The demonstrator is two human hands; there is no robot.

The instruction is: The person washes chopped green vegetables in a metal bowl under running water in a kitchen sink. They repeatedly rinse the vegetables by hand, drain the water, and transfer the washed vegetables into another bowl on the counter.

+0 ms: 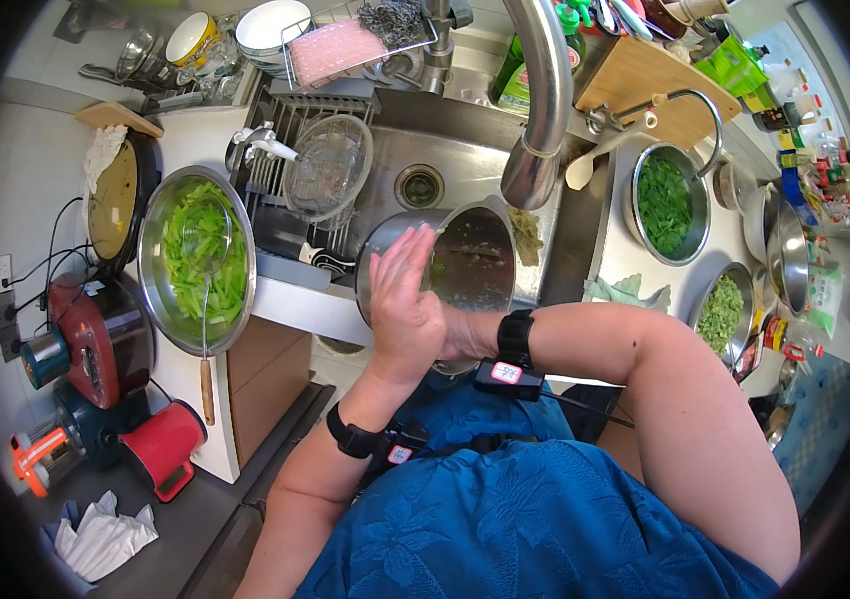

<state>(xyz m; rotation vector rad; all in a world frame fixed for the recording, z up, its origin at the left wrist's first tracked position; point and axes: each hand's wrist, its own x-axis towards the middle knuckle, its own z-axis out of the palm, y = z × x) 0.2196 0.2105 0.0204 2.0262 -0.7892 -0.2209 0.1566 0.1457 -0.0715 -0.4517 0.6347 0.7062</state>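
My left hand [411, 299] is raised over a large metal pot [481, 254], its fingers stretched out and nothing visibly gripped. Close against it comes my right hand [456, 335], largely covered by the left, so its fingers and any contents cannot be made out. The pot lies tilted at the near side of the stainless steel sink [462, 161]. Small green and pale scraps cling to its inner wall. Beyond the pot is the sink drain [419, 186], and the curved faucet [541, 135] hangs above the basin.
Left of the sink, a metal bowl [239, 329] holds cut green stalks and a wood-handled strainer [206, 389]. A dish rack [264, 168] carries a glass lid. Right stand a bowl of leafy greens [671, 202], a bowl of chopped greens [723, 311] and a wooden cutting board [650, 82].
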